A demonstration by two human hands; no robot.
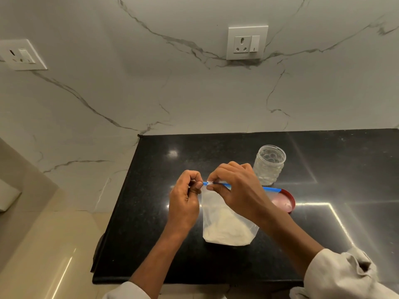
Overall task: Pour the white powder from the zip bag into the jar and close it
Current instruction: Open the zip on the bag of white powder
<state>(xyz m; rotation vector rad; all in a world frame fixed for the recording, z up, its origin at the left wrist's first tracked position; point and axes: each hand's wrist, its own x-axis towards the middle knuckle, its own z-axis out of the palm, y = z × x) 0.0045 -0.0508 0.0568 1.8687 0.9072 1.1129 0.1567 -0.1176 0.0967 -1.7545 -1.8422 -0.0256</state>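
Observation:
A clear zip bag (224, 221) with white powder in its bottom stands on the black counter (151, 212), held up by its blue zip strip. My left hand (185, 197) pinches the bag's top left corner. My right hand (235, 186) pinches the white slider on the zip strip just to the right of it. Behind my right hand stands a clear dimpled jar (269, 164), open and empty. Its red lid (285, 200) lies flat on the counter to the right, partly hidden by the bag's top edge.
A marble wall with two switch-and-socket plates (247, 42) rises behind the counter. The counter's left edge drops to a beige floor (54, 244). Bright light reflections streak the counter at the right.

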